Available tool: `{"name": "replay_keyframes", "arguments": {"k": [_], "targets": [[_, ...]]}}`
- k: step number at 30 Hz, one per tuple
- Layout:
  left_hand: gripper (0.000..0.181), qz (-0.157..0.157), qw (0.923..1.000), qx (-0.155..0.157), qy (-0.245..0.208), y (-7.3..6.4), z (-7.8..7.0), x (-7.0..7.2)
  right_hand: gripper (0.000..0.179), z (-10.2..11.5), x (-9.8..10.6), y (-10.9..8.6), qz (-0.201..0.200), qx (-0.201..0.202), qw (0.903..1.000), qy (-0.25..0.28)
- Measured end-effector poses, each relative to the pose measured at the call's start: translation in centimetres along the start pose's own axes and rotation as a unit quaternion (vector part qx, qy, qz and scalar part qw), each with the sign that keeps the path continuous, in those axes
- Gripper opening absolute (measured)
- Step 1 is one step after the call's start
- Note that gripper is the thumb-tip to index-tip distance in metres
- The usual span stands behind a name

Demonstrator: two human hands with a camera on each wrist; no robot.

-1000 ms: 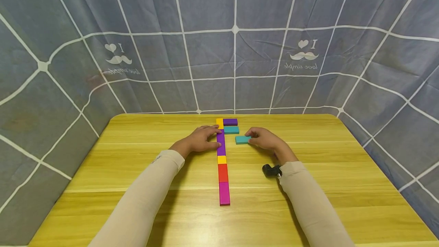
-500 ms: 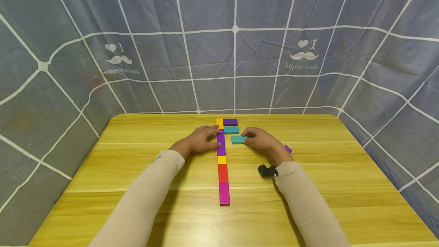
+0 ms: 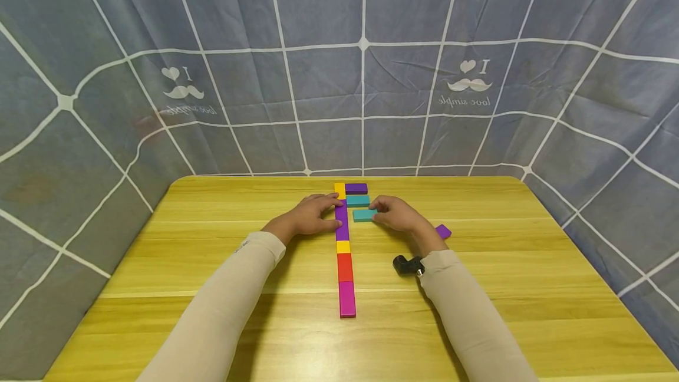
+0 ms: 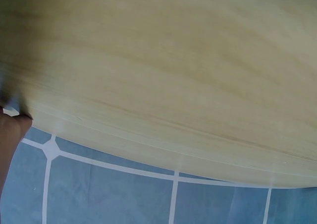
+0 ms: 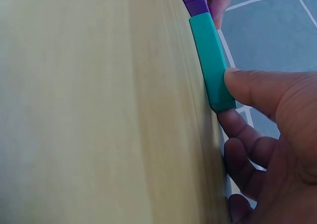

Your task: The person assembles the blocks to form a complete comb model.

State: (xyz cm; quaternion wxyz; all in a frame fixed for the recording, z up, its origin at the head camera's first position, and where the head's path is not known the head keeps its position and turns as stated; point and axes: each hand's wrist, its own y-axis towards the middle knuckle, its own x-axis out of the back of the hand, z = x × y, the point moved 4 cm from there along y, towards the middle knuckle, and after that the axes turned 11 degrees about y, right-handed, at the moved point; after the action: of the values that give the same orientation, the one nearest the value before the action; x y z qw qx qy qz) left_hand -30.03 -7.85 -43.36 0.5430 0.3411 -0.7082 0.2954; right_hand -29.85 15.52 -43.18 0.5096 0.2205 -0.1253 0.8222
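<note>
In the head view a strip of flat coloured blocks runs away from me along the table. My left hand (image 3: 312, 215) rests at the strip's left side, fingertips and thumb spread along the long purple part (image 3: 342, 217) and the yellow block (image 3: 340, 189) at the far end. My right hand (image 3: 398, 214) pinches the right end of a teal block (image 3: 363, 216), its left end a small gap from the strip. In the right wrist view the thumb lies on this teal block (image 5: 212, 60) and a finger is at its end. Beyond it, a second teal block (image 3: 358, 201) touches the strip.
A dark purple block (image 3: 356, 188) lies beside the far yellow one. Nearer me the strip continues with yellow (image 3: 343, 247), red (image 3: 345, 267) and magenta (image 3: 347, 299) blocks. A loose purple block (image 3: 443, 231) lies behind my right wrist. A grey curtain (image 3: 329, 75) surrounds the table.
My right hand has slid the teal block leftward, closer to the strip. The loose purple block has come into view from behind the right arm. The left hand has stayed in place.
</note>
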Motion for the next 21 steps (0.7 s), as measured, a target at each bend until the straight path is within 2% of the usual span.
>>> {"name": "replay_keyframes", "arguments": {"k": [21], "targets": [[0.062, 0.002, 1.0000, 0.002, 0.003, 0.00, -0.13, -0.18, 0.017, -0.20, -0.33, 0.04, -0.012, -0.020, 0.9995, 0.019]]}}
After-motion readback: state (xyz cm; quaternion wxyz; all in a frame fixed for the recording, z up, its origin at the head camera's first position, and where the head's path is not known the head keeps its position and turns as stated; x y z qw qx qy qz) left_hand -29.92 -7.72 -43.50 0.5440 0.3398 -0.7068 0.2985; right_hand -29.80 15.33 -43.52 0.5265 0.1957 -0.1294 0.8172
